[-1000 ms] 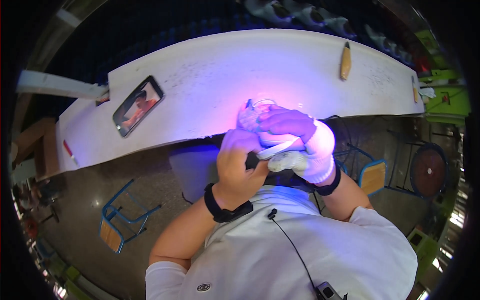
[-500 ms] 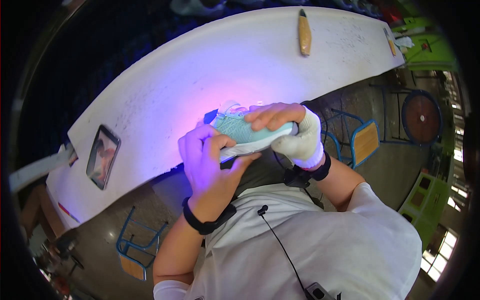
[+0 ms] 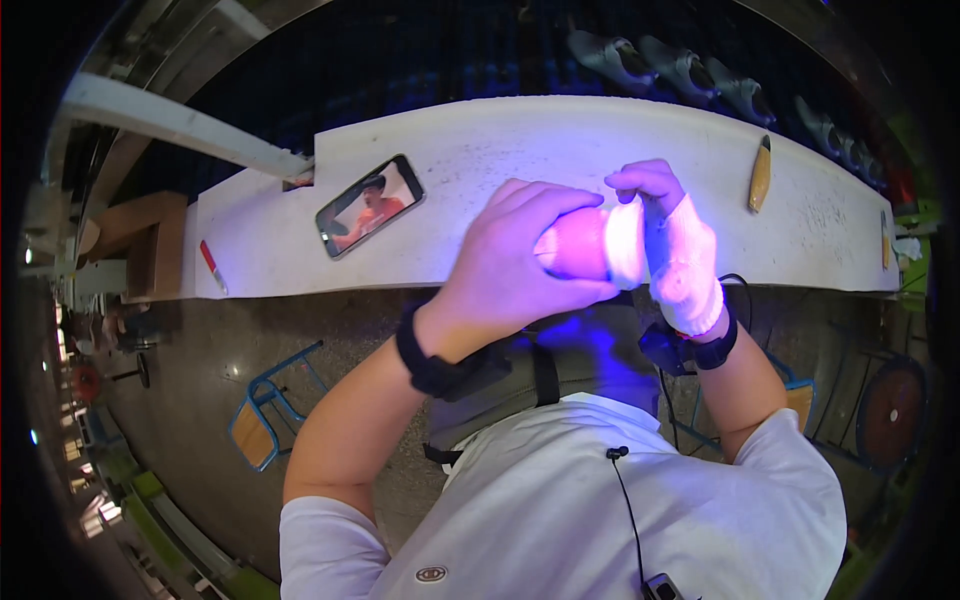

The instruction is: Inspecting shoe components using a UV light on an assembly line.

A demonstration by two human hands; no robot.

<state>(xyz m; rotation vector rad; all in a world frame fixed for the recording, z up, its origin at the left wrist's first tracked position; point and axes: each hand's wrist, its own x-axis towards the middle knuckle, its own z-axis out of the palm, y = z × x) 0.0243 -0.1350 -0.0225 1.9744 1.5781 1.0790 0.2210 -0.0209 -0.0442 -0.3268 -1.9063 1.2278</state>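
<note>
Above the near edge of the table I hold a light-coloured lace-up shoe (image 3: 582,246), tinted pink and violet by the light on it. My left hand (image 3: 505,262) is closed around its upper, fingers over the top and thumb underneath. The white sole is turned toward my right hand (image 3: 680,245), which wears a light glove that leaves the fingertips bare. Its fingers bend loosely beside the sole's upper edge, with a dark gap between palm and sole; whether a fingertip touches cannot be made out. Much of the shoe is hidden by my left hand.
A phone (image 3: 371,206) lies on the white table (image 3: 270,245) to the left, near a red marker-like stick (image 3: 213,266). A wooden-handled tool (image 3: 761,175) lies at the right. Several shoes (image 3: 610,58) stand behind the table. A blue-framed stool (image 3: 262,420) is below left.
The shoe has been turned so its sole faces right. My left hand now wraps its upper, and my right hand has come off the toe to the sole side. The view has swung left.
</note>
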